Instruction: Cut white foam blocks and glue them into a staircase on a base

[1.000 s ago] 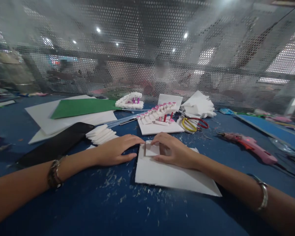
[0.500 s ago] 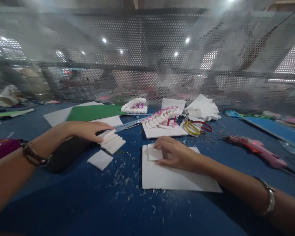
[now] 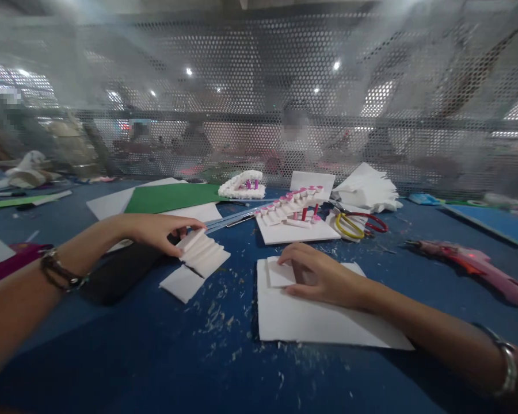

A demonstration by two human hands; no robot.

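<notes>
My left hand (image 3: 155, 231) pinches the upper left edge of a small white stepped piece (image 3: 205, 254), like a tiny folded staircase, low over the table. A loose white square (image 3: 181, 284) lies just below that piece, touching or nearly touching it. My right hand (image 3: 326, 275) has its thumb and fingers curved around a small white square (image 3: 278, 275), which rests on the upper left corner of a white board (image 3: 323, 322). The far side of this small square is hidden under my fingers.
Behind stand a white model (image 3: 291, 230) with pink-topped steps and a beaded white one (image 3: 242, 187). Scissors (image 3: 349, 229) and a pink glue gun (image 3: 470, 267) lie right. A clear ruler (image 3: 237, 215), green sheet (image 3: 172, 197) and black object (image 3: 116, 276) lie left. White scraps dot the table.
The view has turned slightly left. My left hand has brought the stepped piece closer to the loose square, narrowing the gap. My right hand stays on the small square.
</notes>
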